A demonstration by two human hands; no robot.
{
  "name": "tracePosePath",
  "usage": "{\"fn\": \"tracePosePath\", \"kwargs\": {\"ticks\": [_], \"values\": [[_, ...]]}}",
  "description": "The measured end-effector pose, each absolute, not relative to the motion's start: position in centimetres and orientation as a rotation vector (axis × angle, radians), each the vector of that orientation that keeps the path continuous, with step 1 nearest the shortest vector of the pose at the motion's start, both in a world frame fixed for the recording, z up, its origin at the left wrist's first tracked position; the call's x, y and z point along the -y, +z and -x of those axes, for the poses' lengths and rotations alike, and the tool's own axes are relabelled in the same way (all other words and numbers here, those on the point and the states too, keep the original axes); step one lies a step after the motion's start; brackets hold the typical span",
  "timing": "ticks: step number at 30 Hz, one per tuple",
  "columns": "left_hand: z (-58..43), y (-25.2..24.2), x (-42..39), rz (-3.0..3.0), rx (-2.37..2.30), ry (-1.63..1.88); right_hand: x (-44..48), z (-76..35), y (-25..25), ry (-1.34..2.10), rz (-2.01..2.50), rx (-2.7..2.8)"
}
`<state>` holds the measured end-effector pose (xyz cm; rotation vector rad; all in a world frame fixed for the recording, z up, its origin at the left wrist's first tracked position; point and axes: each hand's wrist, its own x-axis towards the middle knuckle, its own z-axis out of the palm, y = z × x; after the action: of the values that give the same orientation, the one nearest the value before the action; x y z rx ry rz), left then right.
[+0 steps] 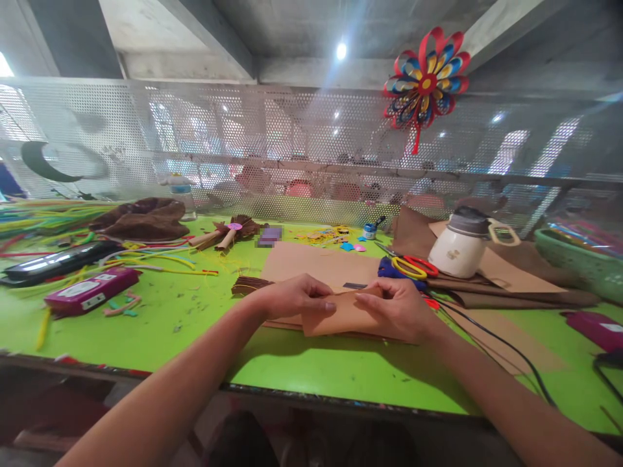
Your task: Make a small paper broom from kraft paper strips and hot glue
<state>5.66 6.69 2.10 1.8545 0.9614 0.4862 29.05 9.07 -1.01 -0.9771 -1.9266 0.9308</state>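
Between my two hands is a piece of brown kraft paper (348, 316), raised a little over more brown paper (311, 259) lying on the green table. My left hand (299, 298) pinches its upper left edge, thumb on the near face. On the right side my right hand (396, 305) grips the same paper between thumb and fingers. Just left of my left hand lies a bundle of dark brown folded strips (249, 285). Scissors with red and yellow handles (413, 266) rest beyond my right hand, on a dark blue item.
A white jug with a grey lid (460, 243) stands at the right, near brown sheets (520, 269). A black cable (516, 350) crosses the right side. Purple power strips (92, 290), pipe cleaners (160, 259) and a green basket (579, 266) lie around. A perforated screen (272, 149) closes the back.
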Motion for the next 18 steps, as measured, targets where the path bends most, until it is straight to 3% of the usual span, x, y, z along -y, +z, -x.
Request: {"fn": "tracePosePath", "kwargs": {"ticks": [18], "values": [[-5.67,2.18,-6.67,-2.135,-1.138,0.452,-9.03,-28.88,-1.0,0.921,0.973,1.924]]}}
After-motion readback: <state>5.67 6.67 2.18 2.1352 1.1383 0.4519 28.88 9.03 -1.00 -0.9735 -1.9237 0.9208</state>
